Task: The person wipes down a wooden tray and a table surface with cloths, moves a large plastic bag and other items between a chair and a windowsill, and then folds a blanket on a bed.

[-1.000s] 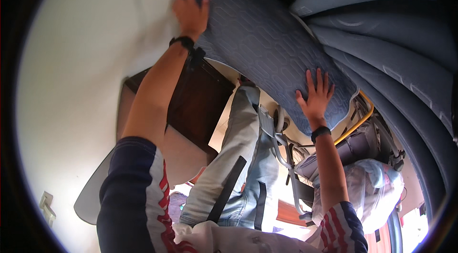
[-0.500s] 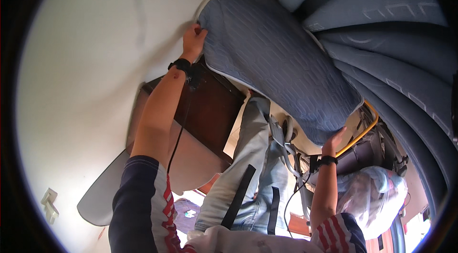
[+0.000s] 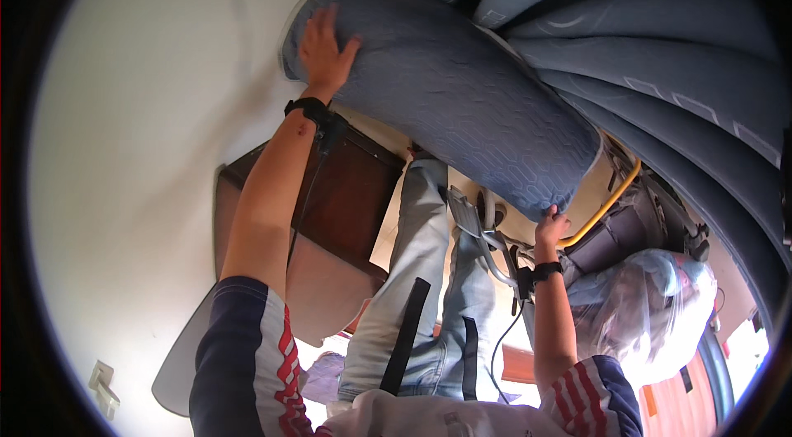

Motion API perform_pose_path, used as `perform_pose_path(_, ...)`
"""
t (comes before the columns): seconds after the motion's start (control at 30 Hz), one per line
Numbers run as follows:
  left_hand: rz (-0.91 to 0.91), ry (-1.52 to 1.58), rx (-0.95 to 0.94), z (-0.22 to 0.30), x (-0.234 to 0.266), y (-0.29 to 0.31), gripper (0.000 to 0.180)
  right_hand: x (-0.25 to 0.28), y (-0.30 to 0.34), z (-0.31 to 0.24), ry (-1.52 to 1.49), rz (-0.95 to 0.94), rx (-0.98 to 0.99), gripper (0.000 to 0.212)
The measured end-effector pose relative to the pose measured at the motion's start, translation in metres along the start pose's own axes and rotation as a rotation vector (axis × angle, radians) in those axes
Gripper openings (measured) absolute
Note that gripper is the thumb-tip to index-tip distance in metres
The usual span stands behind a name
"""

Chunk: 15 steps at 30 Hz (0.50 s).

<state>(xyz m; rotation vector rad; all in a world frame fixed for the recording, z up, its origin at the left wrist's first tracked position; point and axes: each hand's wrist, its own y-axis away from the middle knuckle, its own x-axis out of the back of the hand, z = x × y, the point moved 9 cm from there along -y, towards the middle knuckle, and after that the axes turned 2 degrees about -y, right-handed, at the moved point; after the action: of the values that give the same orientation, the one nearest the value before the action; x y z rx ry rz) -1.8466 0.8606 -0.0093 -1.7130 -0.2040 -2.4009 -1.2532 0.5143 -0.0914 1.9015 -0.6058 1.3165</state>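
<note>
A long blue-grey quilted pad (image 3: 445,99) with pale piping stretches diagonally from the wall to the lower right. My left hand (image 3: 327,51) lies on its upper left end with fingers spread, slightly blurred. At the lower right corner of the pad, my right hand (image 3: 551,225) has its fingers closed on the fabric, thumb upward. Black bands circle both wrists. What the pad rests on is hidden beneath it.
Blue-grey folded fabric (image 3: 660,66) hangs along the right. Below the pad are a dark brown wooden cabinet (image 3: 342,198), a grey metal frame (image 3: 487,243) and a yellow tube (image 3: 606,210). A clear plastic bag (image 3: 643,313) bulges beside my right arm. A pale wall (image 3: 148,148) rises at left.
The pad has shifted left and looks flatter. My left hand has gone from gripping its edge to lying spread on top. My right hand has moved slightly left and closed on the corner.
</note>
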Motion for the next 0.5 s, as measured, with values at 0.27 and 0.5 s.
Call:
perform_pose_path(0.27, -0.373, -0.088, 0.18, -0.012, -0.031, -0.002, 0.1, 0.111, 0.027, -0.198, -0.096, 0.186, 0.703, 0.045)
perform_pose_path(0.5, -0.554, -0.13, 0.195, -0.005, -0.044, -0.019, 0.107, -0.026, -0.063, -0.362, -0.416, -0.87, 0.629, 0.057)
